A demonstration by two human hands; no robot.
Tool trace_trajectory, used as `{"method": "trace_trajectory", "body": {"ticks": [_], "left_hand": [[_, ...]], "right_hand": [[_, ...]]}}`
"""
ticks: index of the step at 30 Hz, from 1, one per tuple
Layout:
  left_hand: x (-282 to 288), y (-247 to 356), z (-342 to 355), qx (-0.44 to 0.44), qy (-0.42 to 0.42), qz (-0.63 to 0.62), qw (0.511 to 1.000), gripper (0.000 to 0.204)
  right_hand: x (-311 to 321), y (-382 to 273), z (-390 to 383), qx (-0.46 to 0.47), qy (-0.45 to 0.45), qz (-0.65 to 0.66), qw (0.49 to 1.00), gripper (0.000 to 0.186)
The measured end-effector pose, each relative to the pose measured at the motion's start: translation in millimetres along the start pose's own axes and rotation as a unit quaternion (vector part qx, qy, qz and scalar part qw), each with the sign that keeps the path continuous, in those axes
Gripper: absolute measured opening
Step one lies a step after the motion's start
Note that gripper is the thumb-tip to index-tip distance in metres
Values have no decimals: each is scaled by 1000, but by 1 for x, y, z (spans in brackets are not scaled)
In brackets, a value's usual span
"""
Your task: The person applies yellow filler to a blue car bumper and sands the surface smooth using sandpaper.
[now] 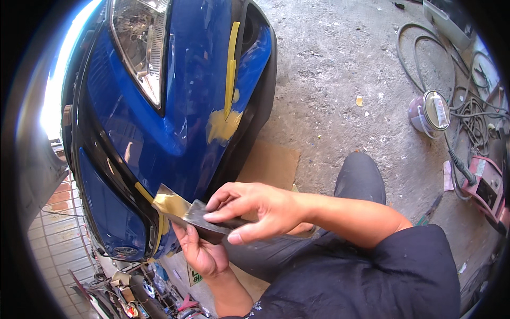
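Observation:
My left hand [202, 255] grips, from below, a flat metal putty spreader [166, 190] with a lump of yellow putty [171, 204] on its far end. My right hand [260, 210] is closed on a second, dark grey spreader [197, 211], laid over the first one. The two tools overlap, and where they meet is partly hidden by my fingers. Just beyond them stands a blue car bumper [135, 117]. A patch of yellow putty [223, 126] covers its corner, below a strip of yellow masking tape [231, 69]. More tape [144, 192] runs along the black trim.
A headlight [139, 48] sits above the bumper. Cardboard [270, 164] lies on the concrete floor [329, 69]. To the right are a lidded tin with a tube on top [429, 113], coiled cables [473, 112] and a red machine [486, 186]. Clutter [141, 292] fills the lower left.

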State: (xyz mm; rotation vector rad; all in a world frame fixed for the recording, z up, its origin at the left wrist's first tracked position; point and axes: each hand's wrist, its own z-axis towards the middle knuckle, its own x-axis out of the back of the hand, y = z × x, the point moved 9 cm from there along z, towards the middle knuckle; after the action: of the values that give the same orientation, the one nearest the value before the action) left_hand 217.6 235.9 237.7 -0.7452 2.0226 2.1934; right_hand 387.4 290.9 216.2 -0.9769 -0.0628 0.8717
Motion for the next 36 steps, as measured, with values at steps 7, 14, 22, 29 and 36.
{"method": "trace_trajectory", "body": {"ticks": [7, 14, 22, 29, 36], "left_hand": [[1, 31, -5, -48, -72, -27, 996, 41], [25, 21, -13, -37, -28, 23, 999, 46], [-1, -26, 4, 29, -50, 8, 998, 48], [-53, -89, 10, 214, -123, -82, 966, 43], [-102, -94, -15, 235, -147, -26, 960, 42]], "right_hand": [[30, 36, -40, -56, 159, -222, 960, 40], [77, 79, -56, -284, 306, 155, 896, 47], [94, 73, -105, -202, 354, 346, 845, 46], [65, 52, -126, -229, 178, 396, 871, 41], [94, 55, -111, -199, 243, 322, 893, 46]]}}
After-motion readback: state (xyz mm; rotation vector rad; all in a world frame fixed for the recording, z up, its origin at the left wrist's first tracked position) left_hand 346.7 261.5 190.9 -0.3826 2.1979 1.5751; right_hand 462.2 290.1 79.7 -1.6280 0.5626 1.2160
